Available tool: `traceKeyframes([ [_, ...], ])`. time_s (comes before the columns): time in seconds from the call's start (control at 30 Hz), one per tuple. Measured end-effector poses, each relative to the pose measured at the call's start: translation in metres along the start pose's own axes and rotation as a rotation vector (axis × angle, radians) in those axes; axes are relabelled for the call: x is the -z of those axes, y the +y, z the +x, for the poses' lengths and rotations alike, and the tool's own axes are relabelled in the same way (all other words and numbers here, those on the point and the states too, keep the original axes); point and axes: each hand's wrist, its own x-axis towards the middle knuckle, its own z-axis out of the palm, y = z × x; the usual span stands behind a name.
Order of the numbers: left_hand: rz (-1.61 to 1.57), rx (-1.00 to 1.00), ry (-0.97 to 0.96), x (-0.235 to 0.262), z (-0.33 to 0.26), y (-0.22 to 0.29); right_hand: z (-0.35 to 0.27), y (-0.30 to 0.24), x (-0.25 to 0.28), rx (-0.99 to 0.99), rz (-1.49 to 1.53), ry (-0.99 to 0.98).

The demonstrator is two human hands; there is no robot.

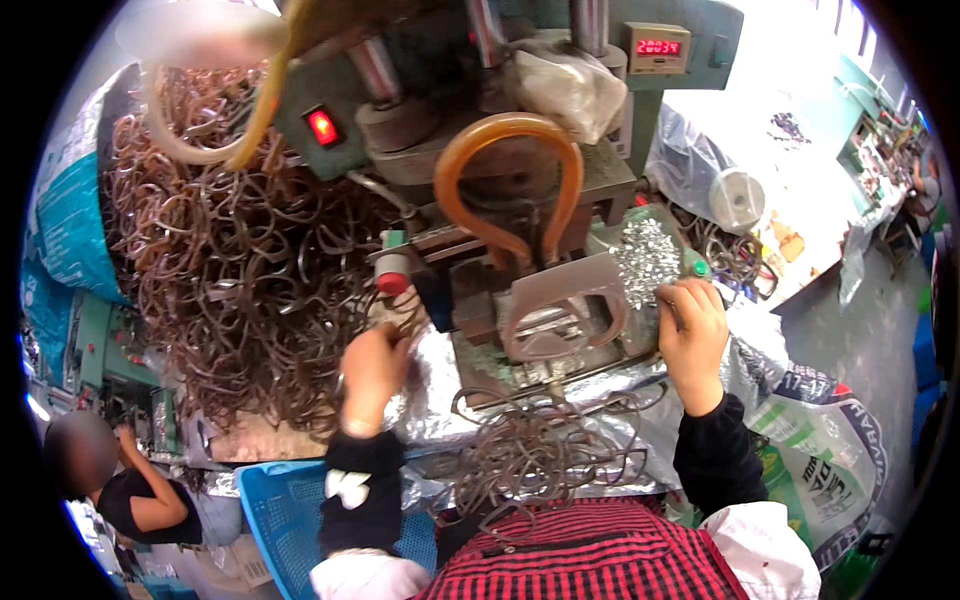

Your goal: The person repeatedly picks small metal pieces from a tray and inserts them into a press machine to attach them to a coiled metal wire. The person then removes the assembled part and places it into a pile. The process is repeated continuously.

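My left hand (375, 372) is at the right edge of a big heap of curved brown strips (250, 270), just below a red push button (392, 283). Its fingers point away from me and are partly hidden and blurred, so what they hold does not show. On the right, my right hand (692, 335) has its fingers curled together beside small shiny metal pieces (645, 258) and just below a green button (699, 269). Anything between those fingertips is too small to make out. Between my hands stands a press with a grey-brown loop-shaped part (513, 306) at its front.
An orange tube loop (450, 165) arches over the press. Tangled dark strips (550, 445) lie near my apron, with a blue basket (275, 520) to the left. A plastic-wrapped roll (737, 198) sits at the right. Another person (150, 505) works at the far left.
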Motion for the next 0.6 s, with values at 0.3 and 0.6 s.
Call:
traceKeyframes([
  [0.3,-1.044,0.187,0.212,0.032,-0.043,0.004,0.062,-0.074,-0.009,-0.089,0.784,-0.091],
  [0.6,-1.117,-0.505,0.885,0.055,-0.046,0.085,0.053,-0.095,-0.02,-0.594,1.412,-0.243],
])
